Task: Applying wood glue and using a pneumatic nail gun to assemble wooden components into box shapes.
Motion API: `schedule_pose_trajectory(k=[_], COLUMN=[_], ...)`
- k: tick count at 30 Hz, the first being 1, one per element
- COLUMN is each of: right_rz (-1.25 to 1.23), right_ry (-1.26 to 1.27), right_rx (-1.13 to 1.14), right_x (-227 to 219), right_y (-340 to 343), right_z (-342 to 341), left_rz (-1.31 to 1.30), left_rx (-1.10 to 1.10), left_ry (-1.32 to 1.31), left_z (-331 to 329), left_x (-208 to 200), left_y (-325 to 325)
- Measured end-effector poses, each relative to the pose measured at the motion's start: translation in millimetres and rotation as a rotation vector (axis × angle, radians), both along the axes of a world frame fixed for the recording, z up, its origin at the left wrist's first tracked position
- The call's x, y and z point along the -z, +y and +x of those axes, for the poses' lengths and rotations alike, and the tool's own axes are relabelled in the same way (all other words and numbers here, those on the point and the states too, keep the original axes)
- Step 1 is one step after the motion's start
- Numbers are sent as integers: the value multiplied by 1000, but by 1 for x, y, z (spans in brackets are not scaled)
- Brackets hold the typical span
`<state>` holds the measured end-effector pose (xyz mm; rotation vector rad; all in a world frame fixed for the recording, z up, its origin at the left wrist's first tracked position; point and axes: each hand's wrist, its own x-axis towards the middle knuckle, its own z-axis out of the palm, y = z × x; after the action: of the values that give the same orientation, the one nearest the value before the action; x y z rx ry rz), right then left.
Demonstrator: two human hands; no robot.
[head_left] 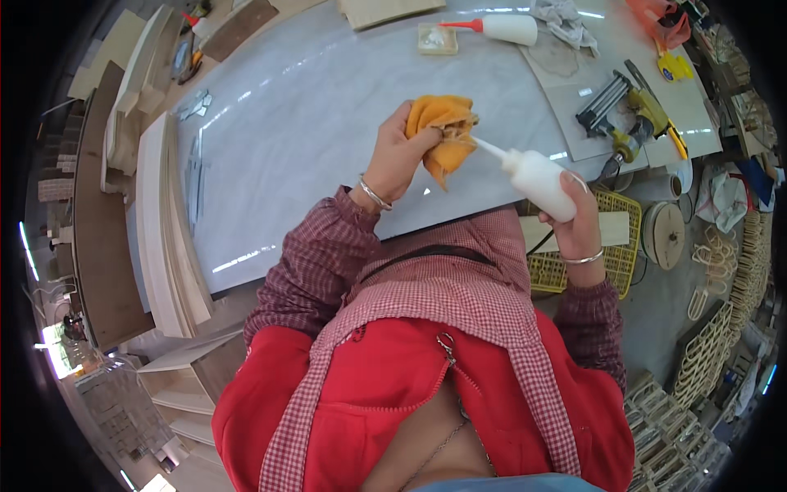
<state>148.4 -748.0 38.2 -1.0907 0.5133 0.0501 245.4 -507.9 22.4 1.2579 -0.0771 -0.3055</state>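
My left hand (398, 152) is closed round a crumpled orange cloth (447, 115), held above the grey-white table (311, 123). In my right hand (584, 221) is a white squeeze bottle (541, 184) with a long thin nozzle. The bottle is tilted, and its nozzle points up and left to the cloth's right edge. Whether the tip touches the cloth I cannot tell. My left fingers are partly hidden behind the cloth.
At the table's far side lie a second squeeze bottle (508, 29) with a red nozzle and a small square dish (437, 39). A yellow-green nail gun (643, 115) rests at the right. Long wooden boards (168, 238) line the left edge. A yellow crate (619, 246) stands below right.
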Motion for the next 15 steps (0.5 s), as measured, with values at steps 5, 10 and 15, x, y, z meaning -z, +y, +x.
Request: schedule_pose_trajectory(k=[5,10,15], right_rz=[33,-6,-46], right_ry=[20,22,27], right_rx=[-4,-18,-11], right_x=[0,-5,-9], right_y=[1,7,8], right_z=[0,3,10], left_rz=[-13,96,145], left_rx=[18,28,30], left_ry=[-114,-242,-200], left_z=[-6,-7,-1], left_x=[-8,-6,-6], left_y=[-7,-8,-5])
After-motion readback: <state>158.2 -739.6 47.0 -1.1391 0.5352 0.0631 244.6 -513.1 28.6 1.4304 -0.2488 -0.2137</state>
